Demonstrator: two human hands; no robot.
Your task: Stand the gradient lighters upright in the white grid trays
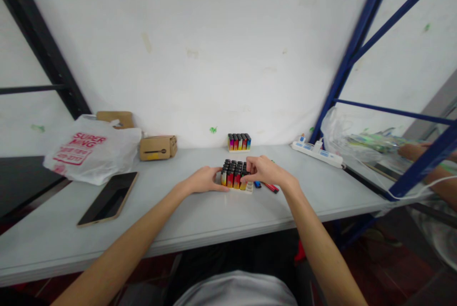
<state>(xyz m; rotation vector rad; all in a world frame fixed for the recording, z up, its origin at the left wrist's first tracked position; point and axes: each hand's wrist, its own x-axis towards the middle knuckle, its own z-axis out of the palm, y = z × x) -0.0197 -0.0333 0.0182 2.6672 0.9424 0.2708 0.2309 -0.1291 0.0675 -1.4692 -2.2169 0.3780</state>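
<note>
A white tray (246, 188) packed with several colourful lighters (233, 172) stands on the grey table (178, 220), straight ahead. My left hand (204, 180) rests against the tray's left side, fingers curled on its edge. My right hand (262, 170) reaches over the tray's right end, its fingertips pinched on a lighter in the front row. A loose blue lighter (257, 184) and a red one (271, 188) lie on the table just right of the tray.
A smaller tray of lighters (239, 142) stands by the wall. A phone (109, 198), a plastic bag (91, 149) and a cardboard box (157, 147) sit at left. A power strip (317, 152) lies at right, beside a blue rack (348, 58). Another person's arm (414, 151) shows far right.
</note>
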